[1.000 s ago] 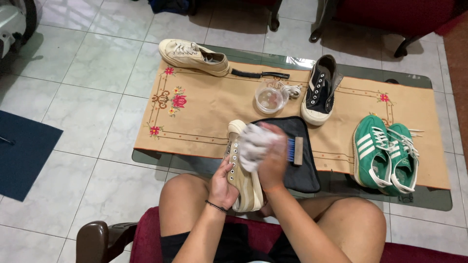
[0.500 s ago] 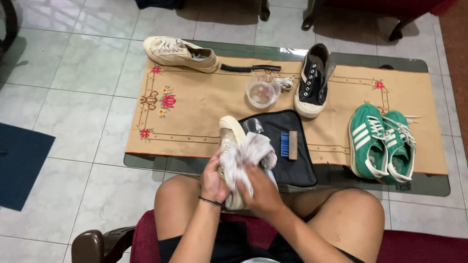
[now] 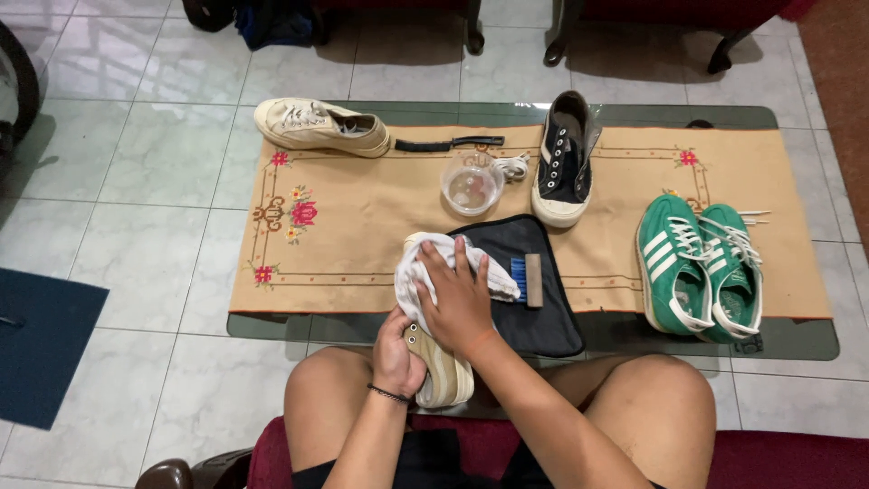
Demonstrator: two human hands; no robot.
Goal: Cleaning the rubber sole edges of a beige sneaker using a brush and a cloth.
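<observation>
**Cloth pushed up over the toe**

Since the earlier frame the right hand [image 3: 457,303] has slid forward, carrying the white cloth [image 3: 425,267] onto the toe of the tan shoe [image 3: 434,362]. Its fingers lie spread and flat on the cloth. The left hand [image 3: 396,356] has its fingers curled around the shoe's side. The shoe overhangs the near edge of the bench [image 3: 272,324], above the knees. A blue brush [image 3: 525,279] lies just beside, on a dark mat [image 3: 543,317]. Bare runner [image 3: 362,226] stretches leftward.

— Where do we see the bowl [image 3: 472,188]?
— On the surface [image 3: 362,217], behind the mat [image 3: 543,308]; the brush [image 3: 528,280] lies on that mat, a pair of sneakers [image 3: 699,269] to its right.
</observation>
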